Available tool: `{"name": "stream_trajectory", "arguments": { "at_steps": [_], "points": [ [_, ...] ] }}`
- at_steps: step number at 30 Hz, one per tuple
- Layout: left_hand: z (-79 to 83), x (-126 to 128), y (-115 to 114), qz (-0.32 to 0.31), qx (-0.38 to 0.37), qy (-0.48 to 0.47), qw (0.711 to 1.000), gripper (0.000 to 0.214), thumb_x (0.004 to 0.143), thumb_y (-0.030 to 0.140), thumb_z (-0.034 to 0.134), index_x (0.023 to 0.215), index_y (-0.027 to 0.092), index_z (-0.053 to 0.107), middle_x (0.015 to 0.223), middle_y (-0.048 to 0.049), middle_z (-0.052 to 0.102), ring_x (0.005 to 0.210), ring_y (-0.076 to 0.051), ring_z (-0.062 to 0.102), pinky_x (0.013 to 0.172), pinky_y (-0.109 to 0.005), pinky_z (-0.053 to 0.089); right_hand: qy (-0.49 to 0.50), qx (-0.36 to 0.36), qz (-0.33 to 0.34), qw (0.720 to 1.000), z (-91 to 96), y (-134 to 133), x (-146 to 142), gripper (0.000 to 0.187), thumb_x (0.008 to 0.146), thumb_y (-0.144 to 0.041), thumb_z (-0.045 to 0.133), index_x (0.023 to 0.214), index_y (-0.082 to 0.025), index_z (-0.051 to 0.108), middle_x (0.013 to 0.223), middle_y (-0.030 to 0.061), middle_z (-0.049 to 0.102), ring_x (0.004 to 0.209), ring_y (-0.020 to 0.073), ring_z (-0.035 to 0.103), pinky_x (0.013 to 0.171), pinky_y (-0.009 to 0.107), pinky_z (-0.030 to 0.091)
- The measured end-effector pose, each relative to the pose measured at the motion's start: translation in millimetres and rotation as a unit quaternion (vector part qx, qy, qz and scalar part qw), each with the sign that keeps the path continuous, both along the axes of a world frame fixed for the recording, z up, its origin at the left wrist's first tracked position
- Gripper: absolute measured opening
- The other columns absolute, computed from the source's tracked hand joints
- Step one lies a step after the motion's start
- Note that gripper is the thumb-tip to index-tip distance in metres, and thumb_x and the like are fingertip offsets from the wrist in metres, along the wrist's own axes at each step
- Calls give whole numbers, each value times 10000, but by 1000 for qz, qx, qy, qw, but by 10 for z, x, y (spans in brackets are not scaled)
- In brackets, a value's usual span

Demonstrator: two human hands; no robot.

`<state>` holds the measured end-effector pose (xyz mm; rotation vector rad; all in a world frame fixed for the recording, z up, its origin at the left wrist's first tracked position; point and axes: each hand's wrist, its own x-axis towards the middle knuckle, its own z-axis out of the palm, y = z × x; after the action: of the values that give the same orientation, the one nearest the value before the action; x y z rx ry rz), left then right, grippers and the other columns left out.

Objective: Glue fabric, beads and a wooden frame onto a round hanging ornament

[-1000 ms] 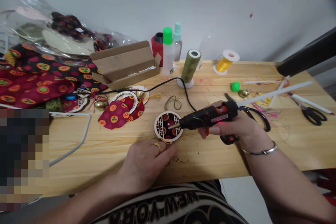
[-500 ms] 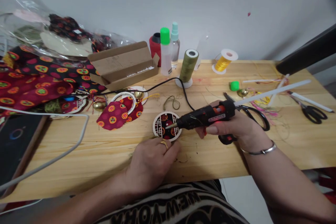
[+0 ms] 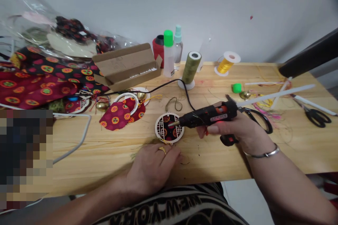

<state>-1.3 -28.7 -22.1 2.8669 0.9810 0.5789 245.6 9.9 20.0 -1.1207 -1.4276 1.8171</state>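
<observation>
In the head view, my right hand (image 3: 232, 128) is closed around the grip of a black hot glue gun (image 3: 208, 114) with a long white glue stick (image 3: 280, 95) in its back. The metal nozzle points left, over a round ornament (image 3: 169, 128) with a white lattice frame and dark flowered fabric. Whether the nozzle touches the fabric, I cannot tell. My left hand (image 3: 155, 163) rests at the ornament's lower edge, fingers curled together; the fingertips are partly hidden, and what they pinch does not show. A looped olive cord (image 3: 173, 104) lies above the ornament.
Burgundy flowered fabric pieces (image 3: 114, 116), a brass bell (image 3: 102, 106) and an open cardboard box (image 3: 126, 66) lie left. Bottles (image 3: 168, 58), an olive thread spool (image 3: 191, 68) and yellow cord (image 3: 227, 64) stand behind. Scissors (image 3: 315, 116) lie right. The gun's black cable (image 3: 158, 86) crosses the table.
My left fingers have drawn slightly down from the ornament, baring more of its lower rim. The glue gun stays over it, almost unmoved. The view has shifted a little.
</observation>
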Motion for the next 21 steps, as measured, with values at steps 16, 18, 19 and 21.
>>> {"name": "stream_trajectory", "arguments": {
  "at_steps": [16, 18, 19, 21],
  "points": [
    [115, -260, 264, 249, -228, -60, 939, 211, 847, 351, 525, 779, 214, 670, 528, 59, 629, 464, -101, 543, 459, -204, 340, -158, 4, 46, 986, 299, -1, -44, 226, 677, -353, 727, 786, -158, 695, 731, 47, 704, 700, 175, 628, 621, 270, 484],
    [125, -266, 225, 204, -277, -54, 938, 206, 849, 317, 514, 756, 214, 667, 532, 62, 627, 465, -95, 535, 461, -201, 336, -167, 1, 65, 984, 311, 11, -44, 235, 692, -369, 718, 791, -157, 693, 727, 43, 700, 696, 172, 634, 624, 267, 497],
    [139, -275, 197, 176, -306, -49, 935, 207, 851, 302, 508, 742, 218, 663, 528, 67, 619, 462, -90, 526, 460, -198, 332, -172, 0, 70, 983, 309, 13, -43, 238, 701, -376, 712, 786, -155, 692, 723, 43, 697, 696, 170, 637, 628, 266, 501],
    [174, -305, 138, 100, -360, -26, 927, 201, 851, 276, 508, 718, 228, 651, 539, 74, 614, 476, -85, 523, 460, -193, 321, -187, 0, 77, 979, 296, 8, -45, 241, 718, -386, 700, 772, -151, 688, 709, 43, 690, 692, 167, 635, 628, 262, 505]
  ]
}}
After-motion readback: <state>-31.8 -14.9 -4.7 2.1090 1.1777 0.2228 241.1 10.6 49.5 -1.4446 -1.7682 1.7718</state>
